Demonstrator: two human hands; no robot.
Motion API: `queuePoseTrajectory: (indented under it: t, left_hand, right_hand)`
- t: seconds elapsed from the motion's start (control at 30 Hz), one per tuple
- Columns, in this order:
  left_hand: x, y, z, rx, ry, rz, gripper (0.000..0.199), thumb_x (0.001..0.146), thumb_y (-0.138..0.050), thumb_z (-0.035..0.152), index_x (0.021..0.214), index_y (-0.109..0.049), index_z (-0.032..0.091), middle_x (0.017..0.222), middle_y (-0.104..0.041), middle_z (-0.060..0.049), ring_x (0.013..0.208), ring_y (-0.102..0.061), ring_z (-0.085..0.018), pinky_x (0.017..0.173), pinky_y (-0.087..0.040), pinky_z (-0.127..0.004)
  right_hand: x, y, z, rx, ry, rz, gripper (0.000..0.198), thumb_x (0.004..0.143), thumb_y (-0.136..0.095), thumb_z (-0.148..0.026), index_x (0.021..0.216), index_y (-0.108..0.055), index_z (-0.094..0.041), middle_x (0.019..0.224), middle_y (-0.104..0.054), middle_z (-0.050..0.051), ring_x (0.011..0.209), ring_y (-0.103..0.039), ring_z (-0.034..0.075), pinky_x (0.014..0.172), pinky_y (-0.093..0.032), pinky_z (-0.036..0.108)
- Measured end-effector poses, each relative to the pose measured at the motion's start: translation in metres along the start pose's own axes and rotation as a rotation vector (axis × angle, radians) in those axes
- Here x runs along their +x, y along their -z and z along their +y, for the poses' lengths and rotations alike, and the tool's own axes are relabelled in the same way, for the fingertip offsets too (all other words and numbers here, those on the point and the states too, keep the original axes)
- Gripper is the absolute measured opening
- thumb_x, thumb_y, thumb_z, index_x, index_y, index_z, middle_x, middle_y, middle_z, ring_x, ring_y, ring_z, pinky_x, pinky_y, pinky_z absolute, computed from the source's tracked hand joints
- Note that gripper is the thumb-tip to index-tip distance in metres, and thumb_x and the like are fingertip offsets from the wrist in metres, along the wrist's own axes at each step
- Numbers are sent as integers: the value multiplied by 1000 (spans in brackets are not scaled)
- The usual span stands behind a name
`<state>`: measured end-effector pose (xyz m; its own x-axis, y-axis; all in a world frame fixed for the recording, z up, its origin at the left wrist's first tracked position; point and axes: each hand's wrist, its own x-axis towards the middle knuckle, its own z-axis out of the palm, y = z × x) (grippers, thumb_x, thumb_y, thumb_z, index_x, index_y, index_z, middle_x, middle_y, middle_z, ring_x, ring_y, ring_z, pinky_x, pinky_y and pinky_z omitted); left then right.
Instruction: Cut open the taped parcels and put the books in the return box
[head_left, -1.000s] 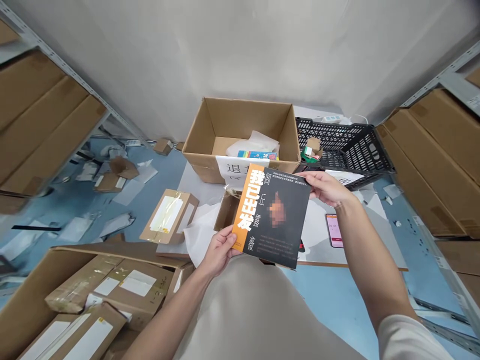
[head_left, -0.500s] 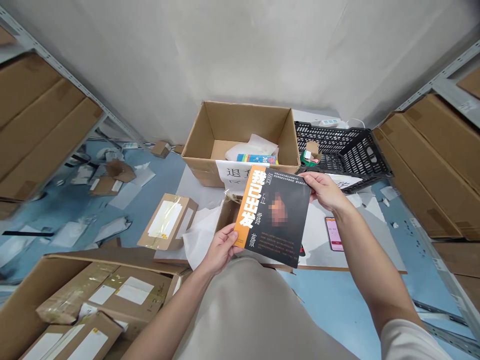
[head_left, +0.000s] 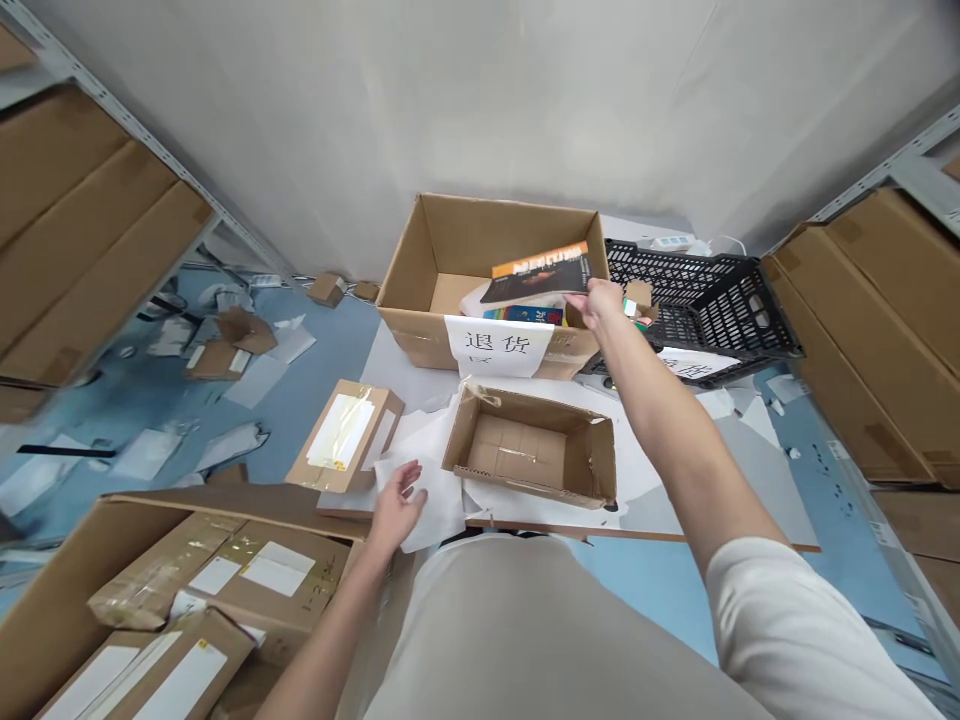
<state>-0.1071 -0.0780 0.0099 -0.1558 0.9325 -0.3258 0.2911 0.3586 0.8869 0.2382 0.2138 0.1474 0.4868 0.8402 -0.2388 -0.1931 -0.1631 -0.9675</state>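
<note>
My right hand [head_left: 600, 302] grips the near right corner of a book [head_left: 541, 277] with a black and orange cover. The book tilts over the inside of a large open carton [head_left: 420, 336] that has a white paper sign on its front. Below it, a blue item [head_left: 517, 314] and white paper lie in that carton. My left hand [head_left: 399, 505] holds nothing, its fingers apart, over white wrapping paper [head_left: 431, 480] at the table's front edge. Just right of it stands a small open box [head_left: 525, 455] with nothing visible inside.
A black plastic crate [head_left: 712, 310] stands right of the large carton. On the left lies a taped, labelled box [head_left: 346, 437]. A big carton [head_left: 225, 492] of packed parcels is at lower left. Shelves with cartons [head_left: 862, 330] flank both sides, and scraps litter the blue floor.
The book has moved from in front of me, held in both hands, away and into the large carton's opening. My left hand has let go and dropped left. The small open box is now uncovered.
</note>
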Motion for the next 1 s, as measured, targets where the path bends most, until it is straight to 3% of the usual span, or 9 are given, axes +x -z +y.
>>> queuePoseTrajectory:
  t: [0.13,0.23,0.4,0.47,0.6,0.67,0.73,0.87,1.0]
  left_hand:
    - [12,-24,-23,409,-185,-293,70,69,-61,31,133,-38,14,135,-47,-15,127,-42,-28,104,-35,-43]
    - [22,-40,-24,651,-148,-355,75,72,-61,36,138,-31,14,143,-35,-18,136,-25,-33,105,-28,-51]
    - [31,-49,-48,975,108,-253,112,62,-72,42,145,-3,11,151,-3,-27,137,-11,-42,96,-27,-65]
    - [33,-48,-61,1004,86,-264,105,64,-71,36,144,-8,11,151,-6,-25,137,-14,-39,96,-30,-61]
    - [37,-43,-71,812,10,-233,43,74,-56,20,117,-53,14,142,-39,-17,135,-24,-31,102,-30,-48]
    - [40,-40,-69,710,31,-178,23,75,-51,14,96,-61,15,125,-56,-15,129,-37,-29,104,-27,-46]
    - [44,-37,-62,655,53,-103,15,76,-49,14,85,-61,15,108,-63,-16,120,-46,-29,105,-22,-48]
    - [53,-29,-44,448,91,109,26,86,-37,31,89,-57,14,92,-64,-15,107,-54,-30,100,-29,-49]
    - [57,-41,-25,129,93,106,50,86,-28,54,86,-58,14,85,-65,-12,90,-60,-27,82,-45,-40]
  right_hand:
    - [2,-24,27,-106,-71,53,18,77,-60,-18,94,-54,-19,77,-54,0,61,-58,10,51,-58,25]
    - [8,-18,28,-171,-104,76,17,75,-59,-10,89,-55,-18,77,-55,1,60,-58,9,49,-56,22]
    - [-15,42,5,-191,-17,42,23,73,-61,-10,93,-56,-21,83,-62,1,68,-62,9,58,-55,20]
    - [-56,85,-1,-196,226,-87,29,75,-63,-20,103,-56,-24,101,-63,4,80,-65,12,68,-56,26]
    - [-165,188,31,-331,325,-2,37,79,-61,-38,112,-55,-25,121,-59,9,86,-67,18,80,-55,38]
    - [-211,232,69,-430,234,170,39,78,-60,-44,109,-56,-20,112,-63,11,77,-68,18,76,-56,41]
    - [-243,263,114,-484,98,219,41,75,-61,-47,103,-58,-18,107,-65,12,72,-68,19,74,-56,42]
    - [-272,275,180,-377,-76,172,40,70,-65,-42,102,-57,-19,113,-62,14,90,-67,26,79,-54,43]
    - [-272,239,205,-237,-72,-1,43,67,-61,-27,110,-54,-24,123,-58,10,113,-57,26,93,-46,46]
